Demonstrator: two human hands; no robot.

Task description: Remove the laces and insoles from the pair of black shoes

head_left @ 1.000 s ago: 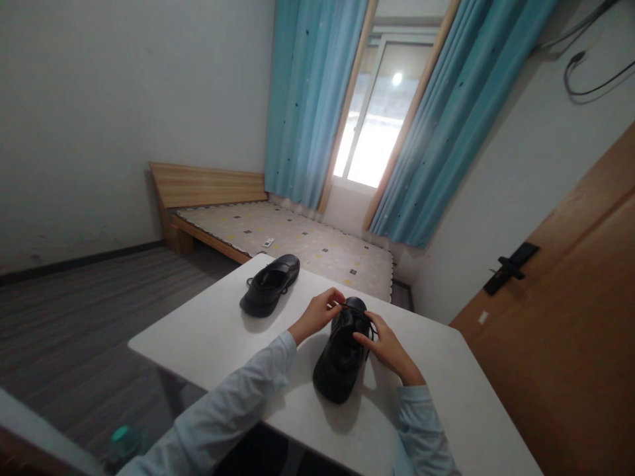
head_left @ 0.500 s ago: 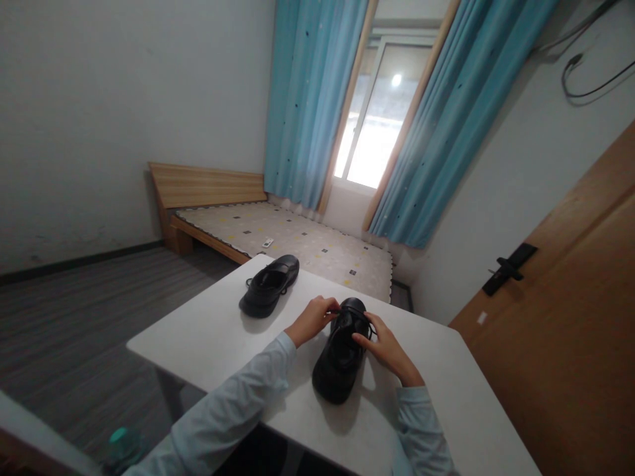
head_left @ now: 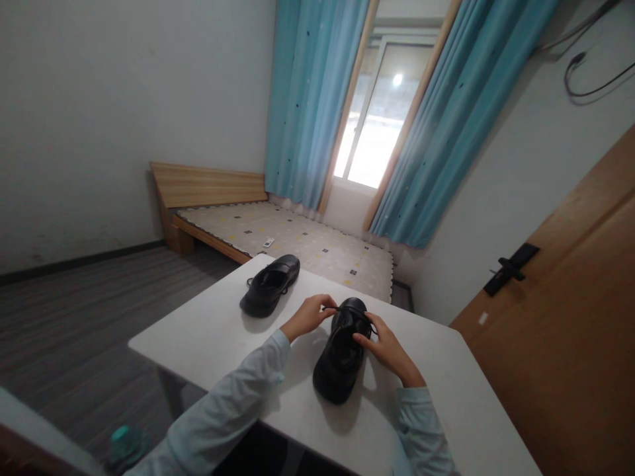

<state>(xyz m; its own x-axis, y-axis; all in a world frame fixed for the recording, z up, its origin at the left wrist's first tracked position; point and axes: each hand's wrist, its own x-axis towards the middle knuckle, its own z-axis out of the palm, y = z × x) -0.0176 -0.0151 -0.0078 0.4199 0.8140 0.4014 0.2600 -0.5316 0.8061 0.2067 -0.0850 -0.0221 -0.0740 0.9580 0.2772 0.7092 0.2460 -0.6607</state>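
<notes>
A black lace-up shoe [head_left: 341,360] lies on the white table [head_left: 213,334] right in front of me, heel towards me. My left hand [head_left: 311,313] pinches a black lace [head_left: 333,309] and holds it out to the left of the shoe's far end. My right hand [head_left: 384,344] rests on the shoe's right side, fingers pinched on the lace there. A second black shoe [head_left: 270,285] lies apart at the table's far left, untouched. Both my sleeves are pale blue.
Beyond the table is a low wooden bed [head_left: 278,235] with a patterned mattress. Blue curtains [head_left: 312,99] frame a bright window [head_left: 380,112]. A wooden door [head_left: 570,311] with a black handle stands at the right. A teal-capped bottle [head_left: 122,443] sits on the floor at lower left.
My left hand has drawn the lace a little further out to the left from the shoe. My right hand has stayed on the shoe's right side.
</notes>
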